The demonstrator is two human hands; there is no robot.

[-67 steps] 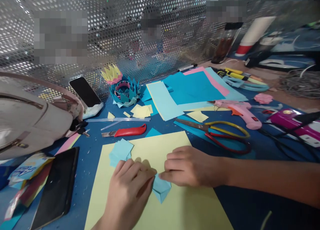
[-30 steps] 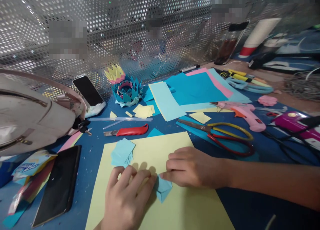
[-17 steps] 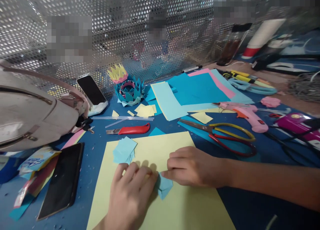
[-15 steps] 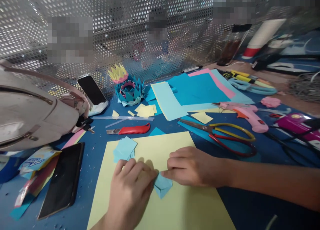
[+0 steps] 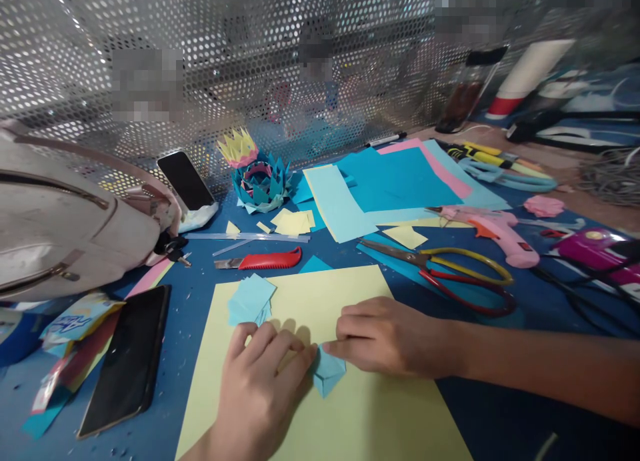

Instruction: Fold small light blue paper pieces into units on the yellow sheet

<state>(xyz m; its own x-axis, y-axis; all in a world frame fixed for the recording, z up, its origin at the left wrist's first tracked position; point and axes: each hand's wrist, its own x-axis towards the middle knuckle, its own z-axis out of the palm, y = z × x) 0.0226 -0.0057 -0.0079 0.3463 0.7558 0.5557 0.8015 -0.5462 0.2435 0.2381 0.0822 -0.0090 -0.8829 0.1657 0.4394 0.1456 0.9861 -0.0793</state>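
Observation:
A small light-blue folded paper [image 5: 329,374] lies on the pale yellow sheet [image 5: 380,421], its lower end coming to a point. My left hand [image 5: 265,374] pinches its upper left edge with thumb and forefinger; the other fingers are curled. From the right, my right hand [image 5: 385,334] is closed, its fingertips pressing the paper's top corner. The two hands' fingertips nearly meet there, partly hiding the fold. Behind my left hand, a stack of light-blue paper squares [image 5: 251,299] rests on the yellow sheet.
Beyond the sheet lie a red utility knife [image 5: 270,259], scissors [image 5: 465,274] and a pink glue gun [image 5: 493,227]. Paper flowers [image 5: 260,184] stand near the perforated metal panel [image 5: 220,81]. At left are a backpack [image 5: 75,214] and a dark phone [image 5: 127,361]; large coloured sheets [image 5: 400,174] lie behind.
The hands and the folded paper stay nearly in place, with my fingers still on its top. The whole view has shifted very slightly.

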